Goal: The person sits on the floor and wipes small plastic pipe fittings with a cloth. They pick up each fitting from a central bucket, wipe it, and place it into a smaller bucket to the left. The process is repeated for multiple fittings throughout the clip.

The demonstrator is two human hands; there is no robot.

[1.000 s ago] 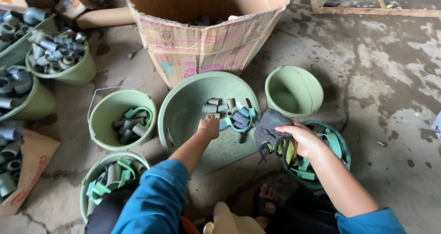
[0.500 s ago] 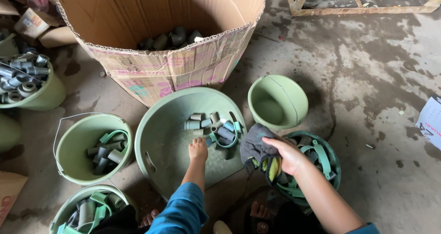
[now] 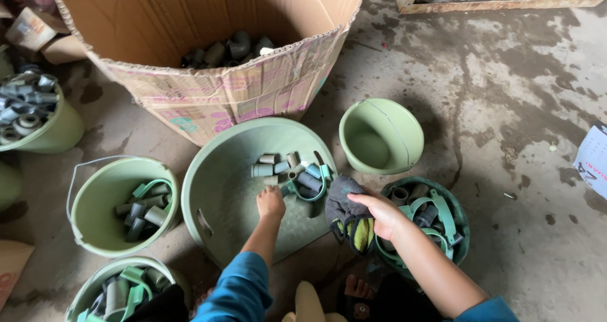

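My left hand [image 3: 270, 202] reaches into a wide pale green basin [image 3: 218, 183], its fingers curled down beside a small heap of short grey pipe fittings [image 3: 288, 169]; whether it grips one is hidden. My right hand [image 3: 379, 212] holds a dark grey glove with yellow patches [image 3: 349, 213] over the edge between the basin and a darker green bucket [image 3: 460, 224] filled with green clamps and fittings.
A big cardboard box [image 3: 208, 94] with grey fittings stands behind the basin. An empty green bucket [image 3: 380, 135] sits right of it. Buckets with fittings stand at left [image 3: 101, 208], lower left [image 3: 120, 287] and far left [image 3: 38, 116]. Bare wet concrete lies to the right.
The view has shifted so the box shows more of its inside. My left hand stays at the fittings in the basin; my right hand with the glove has dropped slightly toward the dark bucket.
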